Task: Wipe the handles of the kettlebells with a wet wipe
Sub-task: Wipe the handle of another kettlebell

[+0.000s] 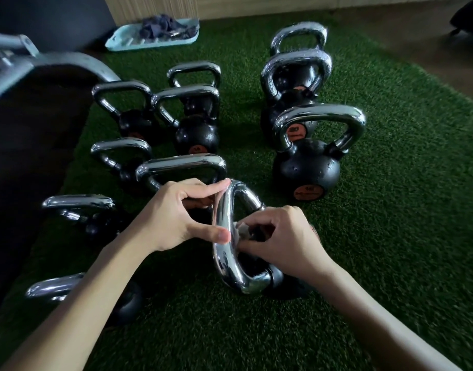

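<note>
A person kneels over a kettlebell (276, 275) on green turf (390, 210), its chrome handle (223, 253) turned edge-on toward the camera. The left hand (181, 215) holds the handle between forefinger and thumb, the forefinger at the top bend and the thumb lower on the bar, with the other fingers curled. The right hand (280, 242) reaches through the loop, its fingers pinching a crumpled pale wipe (240, 228) against the inner side of the handle. The ball of the kettlebell is mostly hidden beneath the right wrist.

More black kettlebells stand upright on the turf: a group in rows to the left (196, 135) and a column of three to the right (306, 170), several with orange labels, the print too blurred to read. At the far edge of the turf, against a pale wall, lies a light blue tray (115, 42) holding a heap of dark blue cloths (163, 26). A grey metal rack (69, 62) juts in from the upper left.
</note>
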A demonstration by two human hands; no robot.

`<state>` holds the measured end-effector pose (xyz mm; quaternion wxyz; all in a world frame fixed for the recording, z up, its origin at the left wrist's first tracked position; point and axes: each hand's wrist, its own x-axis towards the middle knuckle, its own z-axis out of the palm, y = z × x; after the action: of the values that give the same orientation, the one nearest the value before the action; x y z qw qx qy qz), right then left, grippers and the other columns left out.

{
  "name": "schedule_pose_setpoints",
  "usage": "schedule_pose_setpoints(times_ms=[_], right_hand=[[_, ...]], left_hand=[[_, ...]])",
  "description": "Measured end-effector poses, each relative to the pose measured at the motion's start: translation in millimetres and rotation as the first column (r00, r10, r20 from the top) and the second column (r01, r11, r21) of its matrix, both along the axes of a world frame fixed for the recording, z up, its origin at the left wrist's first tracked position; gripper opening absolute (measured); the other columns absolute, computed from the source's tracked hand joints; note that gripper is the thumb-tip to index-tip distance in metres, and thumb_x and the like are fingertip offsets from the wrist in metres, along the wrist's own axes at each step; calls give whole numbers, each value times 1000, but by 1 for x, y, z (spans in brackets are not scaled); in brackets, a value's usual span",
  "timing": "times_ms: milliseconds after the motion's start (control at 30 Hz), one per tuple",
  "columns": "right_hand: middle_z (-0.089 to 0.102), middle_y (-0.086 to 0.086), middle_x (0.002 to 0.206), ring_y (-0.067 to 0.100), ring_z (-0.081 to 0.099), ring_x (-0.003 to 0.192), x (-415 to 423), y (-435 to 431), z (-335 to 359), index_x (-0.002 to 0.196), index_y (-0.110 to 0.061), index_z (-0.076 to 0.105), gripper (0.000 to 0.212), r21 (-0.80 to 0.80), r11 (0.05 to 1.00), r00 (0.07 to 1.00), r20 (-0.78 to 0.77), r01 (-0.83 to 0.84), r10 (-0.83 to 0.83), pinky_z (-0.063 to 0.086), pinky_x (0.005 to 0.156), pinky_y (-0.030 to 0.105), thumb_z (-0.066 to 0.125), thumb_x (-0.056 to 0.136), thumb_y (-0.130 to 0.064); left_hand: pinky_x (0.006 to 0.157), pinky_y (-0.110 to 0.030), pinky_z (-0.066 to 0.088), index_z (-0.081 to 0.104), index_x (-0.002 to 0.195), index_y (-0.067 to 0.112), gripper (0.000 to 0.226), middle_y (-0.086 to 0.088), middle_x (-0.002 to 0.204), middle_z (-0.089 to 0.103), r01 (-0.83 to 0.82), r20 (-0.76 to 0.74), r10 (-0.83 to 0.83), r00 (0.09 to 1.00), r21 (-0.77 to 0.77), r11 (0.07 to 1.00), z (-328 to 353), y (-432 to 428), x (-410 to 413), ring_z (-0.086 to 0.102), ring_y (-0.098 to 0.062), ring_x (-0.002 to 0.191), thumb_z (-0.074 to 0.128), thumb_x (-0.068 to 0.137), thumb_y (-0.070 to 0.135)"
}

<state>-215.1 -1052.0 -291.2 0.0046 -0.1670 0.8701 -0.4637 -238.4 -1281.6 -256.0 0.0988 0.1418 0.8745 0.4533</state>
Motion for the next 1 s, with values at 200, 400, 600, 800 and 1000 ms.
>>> schedule_pose_setpoints(times_ms=[200, 400, 600, 800, 1000], right_hand=[[74, -13, 73, 6, 68, 67, -29, -20, -5, 81, -24, 80, 11, -118, 966, 968, -76, 231, -241, 54, 63, 33, 85, 75, -32], [75, -13, 77, 6, 68, 68, -14, -26, -9, 84, -27, 78, 15, -53, 965, 960, -101, 255, -259, 54, 66, 35, 79, 77, -41], [75, -6, 80, 15, 67, 76, -33, -31, -11, 86, -25, 78, 24, 116, 897, 894, -210, 426, -397, 52, 69, 34, 77, 79, -48], [74, -5, 83, 19, 67, 82, -33, -21, -12, 86, -23, 75, 35, 271, 872, 912, -180, 407, -370, 53, 73, 37, 75, 71, -55], [72, -12, 68, 5, 66, 65, -34, 30, -4, 80, -29, 77, 27, 128, 858, 867, -98, 498, -489, 52, 63, 28, 86, 65, -50]], left_hand=[[109, -25, 37, 63, 128, 52, 94, 16, 118, 69, 7, 7, -6, 1000, -9, 1000, 3, 2, -2, 59, -2, 123, 83, 41, 81], [106, -23, 38, 62, 126, 55, 94, 16, 116, 69, 1, 8, -1, 1000, -22, 1000, 5, 1, 1, 59, 1, 120, 82, 39, 82], [104, -22, 39, 63, 129, 52, 96, 14, 115, 69, -3, -2, 3, 1000, -42, 999, 5, 4, -1, 61, -3, 117, 81, 40, 84], [106, -20, 39, 63, 128, 53, 95, 14, 117, 68, -17, -2, 17, 1000, -60, 998, 7, 7, 0, 61, -4, 119, 81, 40, 83], [82, -4, 42, 67, 125, 50, 83, 26, 102, 69, -71, 14, 73, 997, -114, 991, 20, 40, -6, 64, 9, 100, 97, 48, 51]])
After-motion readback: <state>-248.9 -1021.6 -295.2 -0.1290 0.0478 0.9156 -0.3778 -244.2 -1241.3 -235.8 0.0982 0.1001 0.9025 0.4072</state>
